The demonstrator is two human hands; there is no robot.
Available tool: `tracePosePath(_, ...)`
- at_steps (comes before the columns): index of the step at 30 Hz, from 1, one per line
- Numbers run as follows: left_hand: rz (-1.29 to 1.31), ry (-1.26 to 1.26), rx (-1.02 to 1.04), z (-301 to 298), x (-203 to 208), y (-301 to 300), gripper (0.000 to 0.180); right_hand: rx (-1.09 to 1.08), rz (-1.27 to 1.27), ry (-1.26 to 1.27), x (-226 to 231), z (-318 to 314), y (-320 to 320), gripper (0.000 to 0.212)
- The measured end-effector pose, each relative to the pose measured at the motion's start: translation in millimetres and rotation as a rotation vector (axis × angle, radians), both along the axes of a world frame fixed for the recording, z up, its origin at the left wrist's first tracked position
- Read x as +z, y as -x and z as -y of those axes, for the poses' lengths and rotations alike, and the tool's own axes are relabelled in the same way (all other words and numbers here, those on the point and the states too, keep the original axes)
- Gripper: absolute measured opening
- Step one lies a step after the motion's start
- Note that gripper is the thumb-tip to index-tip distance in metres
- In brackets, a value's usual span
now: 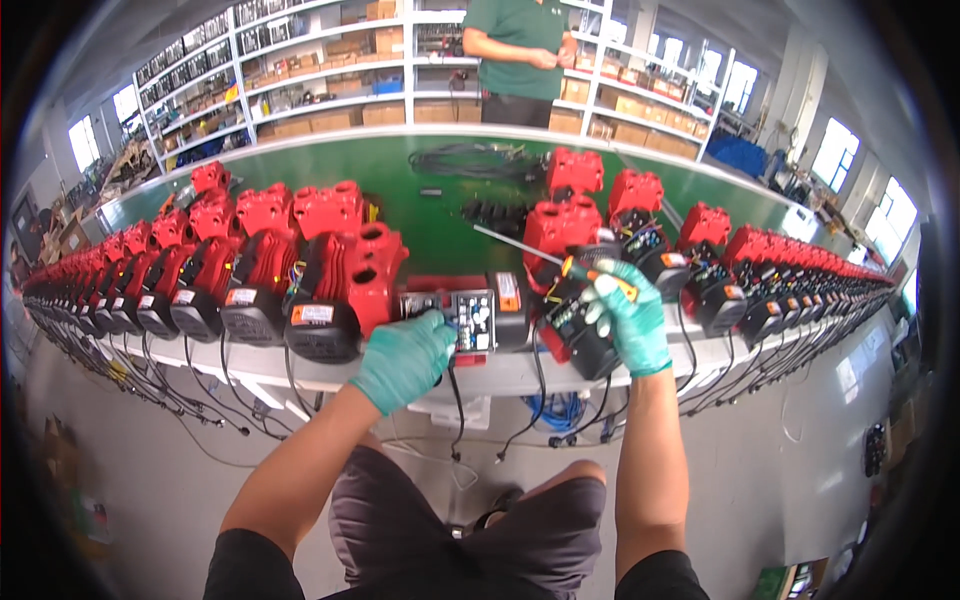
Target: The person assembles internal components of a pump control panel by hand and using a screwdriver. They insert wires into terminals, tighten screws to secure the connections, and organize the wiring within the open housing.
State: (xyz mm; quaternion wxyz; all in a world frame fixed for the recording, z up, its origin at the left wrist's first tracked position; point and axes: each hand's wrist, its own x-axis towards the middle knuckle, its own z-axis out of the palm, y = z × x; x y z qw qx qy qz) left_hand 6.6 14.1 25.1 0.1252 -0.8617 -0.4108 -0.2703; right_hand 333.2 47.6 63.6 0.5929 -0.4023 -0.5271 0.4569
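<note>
My left hand [410, 358], in a green glove, reaches into the left side of an open control box [478, 345] with a white-and-silver circuit board [474, 320] inside. Its fingers are bent together; what they pinch, if anything, is hidden. In my right hand [632, 318], gloved alike, is a screwdriver [577, 270] with an orange and black handle. Its long shaft points left and away, above a red pump [563, 228] whose electronics are exposed. A black motor cover [513, 312] with an orange-and-white label adjoins the open box on the right.
Rows of red and black pumps [270, 215] line the bench on both sides, power cords hanging over its front edge. Beyond, black cables [470, 160] lie on the green bench top [370, 160]. A person in a green shirt [518, 45] stands before the shelves [330, 75].
</note>
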Motion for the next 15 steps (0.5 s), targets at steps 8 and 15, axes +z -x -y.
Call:
tracePosePath(8, -0.020, 0.035, 0.019, 1.3, -1.0, 1.7, 0.010, 0.011, -0.017, 0.009, -2.5, 0.2, 1.7, 0.037)
tracePosePath(15, 0.008, -0.031, 0.009, -1.7, 8.0, -0.6, 0.010, -0.019, 0.030, -0.041, 8.8, -0.1, 2.7, 0.040)
